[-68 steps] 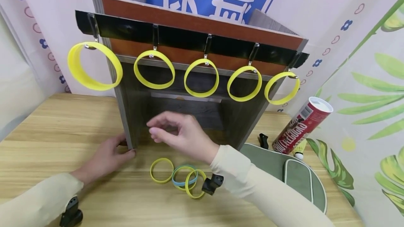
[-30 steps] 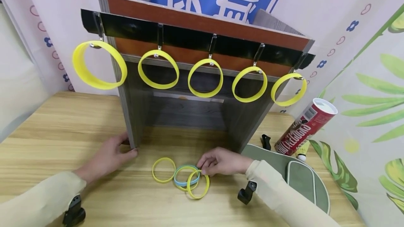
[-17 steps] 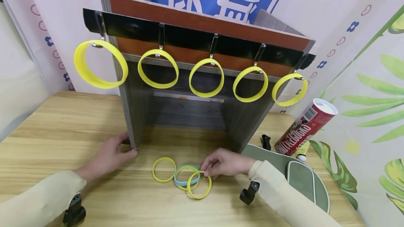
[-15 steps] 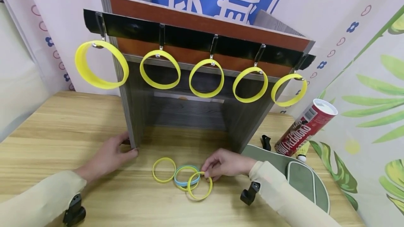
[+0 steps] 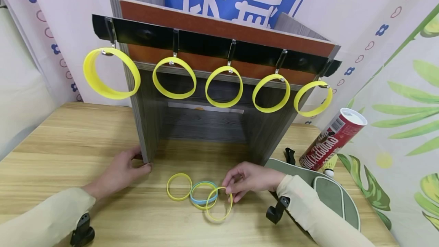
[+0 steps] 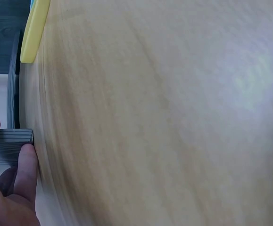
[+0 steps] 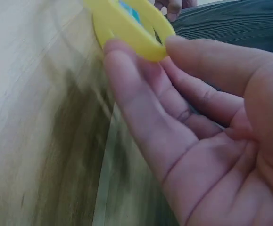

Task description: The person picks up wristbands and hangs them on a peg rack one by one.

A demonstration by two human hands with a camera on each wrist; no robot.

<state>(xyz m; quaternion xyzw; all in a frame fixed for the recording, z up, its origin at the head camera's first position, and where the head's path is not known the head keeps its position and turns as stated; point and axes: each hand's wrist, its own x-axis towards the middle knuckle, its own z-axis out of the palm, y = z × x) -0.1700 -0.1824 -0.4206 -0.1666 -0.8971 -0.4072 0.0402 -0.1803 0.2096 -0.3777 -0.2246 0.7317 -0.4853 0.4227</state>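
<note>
My right hand (image 5: 253, 178) pinches a yellow wristband (image 5: 218, 220) between thumb and fingertips, just above the table; in the right wrist view the wristband (image 7: 136, 44) tilts at the fingertips. To its left lie a blue wristband (image 5: 208, 201) overlapping a yellow one, and another yellow wristband (image 5: 167, 190). My left hand (image 5: 120, 170) grips the lower front edge of the grey wooden stand's left panel (image 5: 145, 125), thumb in front; in the left wrist view the thumb (image 6: 28, 165) presses the panel edge. Its other fingers are partly hidden. Several yellow wristbands (image 5: 90, 73) hang from hooks on the stand's black strip (image 5: 202, 47).
A red snack can (image 5: 332, 138) leans at the right, with a yellow shuttlecock (image 5: 330, 167) beside it. A green case (image 5: 298, 171) lies behind my right forearm, and a small black object (image 5: 290, 156) sits near the stand's right panel. Patterned cloth hangs behind.
My right hand came down from in front of the stand to the loose wristbands, took one yellow wristband and drew it slightly right. My left hand stays on the panel.
</note>
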